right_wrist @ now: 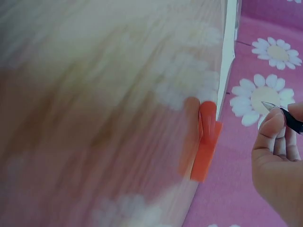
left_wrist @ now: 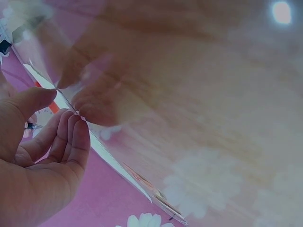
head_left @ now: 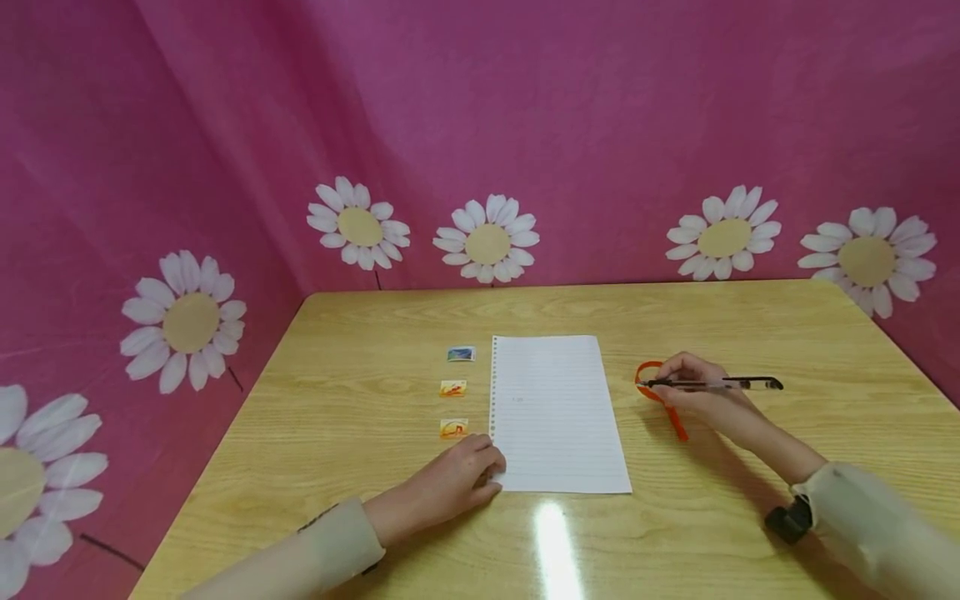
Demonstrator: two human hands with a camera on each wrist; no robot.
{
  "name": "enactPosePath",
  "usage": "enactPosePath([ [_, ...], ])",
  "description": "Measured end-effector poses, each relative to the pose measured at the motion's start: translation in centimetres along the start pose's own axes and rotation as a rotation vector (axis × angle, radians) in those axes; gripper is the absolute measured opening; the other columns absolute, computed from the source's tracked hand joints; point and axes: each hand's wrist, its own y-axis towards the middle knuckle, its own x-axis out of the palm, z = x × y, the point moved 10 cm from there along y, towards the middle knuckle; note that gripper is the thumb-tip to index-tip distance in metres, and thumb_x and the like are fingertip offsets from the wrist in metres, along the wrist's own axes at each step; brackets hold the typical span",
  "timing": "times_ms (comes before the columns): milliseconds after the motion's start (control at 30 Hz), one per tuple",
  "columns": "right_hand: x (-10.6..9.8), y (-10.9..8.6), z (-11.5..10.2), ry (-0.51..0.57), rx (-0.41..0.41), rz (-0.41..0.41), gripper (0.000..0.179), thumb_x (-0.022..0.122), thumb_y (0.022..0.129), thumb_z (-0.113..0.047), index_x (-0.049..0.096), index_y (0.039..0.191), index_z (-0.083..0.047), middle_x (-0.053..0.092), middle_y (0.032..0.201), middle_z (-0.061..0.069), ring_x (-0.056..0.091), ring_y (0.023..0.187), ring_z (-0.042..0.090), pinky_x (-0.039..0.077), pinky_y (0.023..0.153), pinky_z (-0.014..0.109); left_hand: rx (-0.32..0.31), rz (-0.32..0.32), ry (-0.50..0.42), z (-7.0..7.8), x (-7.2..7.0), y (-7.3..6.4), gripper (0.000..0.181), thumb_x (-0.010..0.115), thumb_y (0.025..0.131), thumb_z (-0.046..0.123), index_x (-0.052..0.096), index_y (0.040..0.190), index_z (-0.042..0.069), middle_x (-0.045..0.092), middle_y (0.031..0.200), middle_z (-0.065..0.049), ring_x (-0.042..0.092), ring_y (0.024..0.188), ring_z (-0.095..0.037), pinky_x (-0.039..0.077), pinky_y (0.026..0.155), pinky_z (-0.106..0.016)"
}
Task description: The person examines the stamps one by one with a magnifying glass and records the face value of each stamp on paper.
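A clear-barrelled pen [head_left: 750, 384] is held by the right hand [head_left: 708, 402] near a looped red ribbon [head_left: 677, 425]; on the tabletop [head_left: 360, 350], the lined sheet's [head_left: 558, 417] lower left edge is touched by the left hand [head_left: 457, 479], its fingers relaxed.

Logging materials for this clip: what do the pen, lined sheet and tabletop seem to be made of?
Pen: likely plastic, with a see-through barrel and black parts; its shiny silvery nib looks metal.
Lined sheet: paper, matte white, with faint rules and a punched left edge.
Tabletop: wood or wood-look laminate; grain shows, and mirrored flowers suggest a glossy coat.
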Motion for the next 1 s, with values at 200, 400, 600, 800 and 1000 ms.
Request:
enactPosePath([
  [200, 1.4, 0.9, -0.3, -0.002, -0.013, -0.016, 0.009, 0.065, 0.091, -0.004, 0.060, 0.098, -0.002, 0.065, 0.088, -0.017, 0.059, 0.075, 0.001, 0.051, 0.065, 0.021, 0.015, 0.011, 0.008, 0.0, 0.0, 0.1, 0.011, 0.068, 0.092, 0.017, 0.067, 0.099, 0.008, 0.060, 0.097, 0.000, 0.051, 0.086, -0.006, 0.049, 0.078, -0.016],
  [400, 2.7, 1.5, -0.5, -0.049, 0.000, -0.040, 0.012, 0.064, 0.093, -0.008, 0.058, 0.100, -0.001, 0.063, 0.085, -0.014, 0.056, 0.071, 0.002, 0.049, 0.064, 0.024, 0.013, 0.005, 0.018, 0.0, 0.0, 0.2, 0.012, 0.068, 0.092, 0.018, 0.066, 0.100, 0.009, 0.059, 0.095, 0.000, 0.049, 0.085, -0.006, 0.048, 0.077, -0.015],
  [600, 3.9, 2.3, -0.8, -0.064, -0.001, -0.053, 0.019, 0.066, 0.091, -0.009, 0.057, 0.102, 0.003, 0.063, 0.086, -0.013, 0.057, 0.076, 0.001, 0.049, 0.065, 0.022, -0.002, -0.002, 0.008, -0.1, 0.0, 0.3, 0.011, 0.068, 0.092, 0.018, 0.066, 0.099, 0.009, 0.056, 0.092, 0.001, 0.044, 0.081, -0.006, 0.045, 0.073, -0.015],
  [800, 5.3, 3.1, -0.6, -0.027, 0.018, -0.086, 0.018, 0.065, 0.090, -0.006, 0.055, 0.100, 0.005, 0.061, 0.085, -0.010, 0.056, 0.074, 0.002, 0.047, 0.063, 0.021, -0.002, 0.008, 0.019, -0.1, 0.0, 0.2, 0.011, 0.068, 0.092, 0.018, 0.066, 0.097, 0.009, 0.056, 0.091, 0.001, 0.044, 0.081, -0.006, 0.044, 0.072, -0.014],
  [1000, 6.9, 4.1, -0.6, -0.016, 0.037, -0.131, 0.018, 0.063, 0.091, -0.005, 0.054, 0.101, 0.007, 0.059, 0.083, -0.009, 0.052, 0.071, 0.003, 0.045, 0.063, 0.021, 0.002, 0.017, 0.033, 0.0, -0.1, 0.0, 0.011, 0.069, 0.091, 0.018, 0.067, 0.096, 0.009, 0.057, 0.091, 0.001, 0.044, 0.080, -0.005, 0.044, 0.071, -0.013],
])
